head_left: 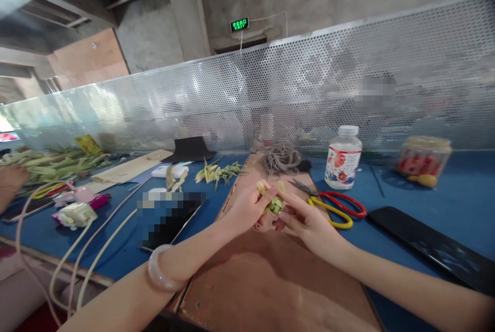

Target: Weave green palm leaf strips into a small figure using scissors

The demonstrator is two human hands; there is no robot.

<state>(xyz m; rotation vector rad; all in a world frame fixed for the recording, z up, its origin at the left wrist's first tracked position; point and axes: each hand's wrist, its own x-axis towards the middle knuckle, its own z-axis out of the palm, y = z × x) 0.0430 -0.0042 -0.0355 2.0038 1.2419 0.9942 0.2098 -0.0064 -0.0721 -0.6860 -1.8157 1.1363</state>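
Observation:
Between my two hands is a small piece woven from green plant strips [276, 204], held over the brown wooden board [270, 275]. My left hand [253, 207] pinches it from the left, and a pale bracelet [164, 268] circles that wrist. From the other side my right hand [301, 218] grips it with thumb and fingers. Short strip ends stick up above the fingers; the underside of the piece is hidden. Just beyond my right hand lie scissors [340, 205] with one red and one yellow handle. A tangle of grey cord [281, 161] rests at the board's far end.
A labelled plastic bottle [343, 159], a lidded jar [423, 159] and a dark phone [417, 239] are on the right. Leftward are another phone [170, 221], cables [110, 249] and leaf strips [62, 164]. Another person's hand [11, 182] shows at far left. A perforated metal screen [185, 100] stands behind.

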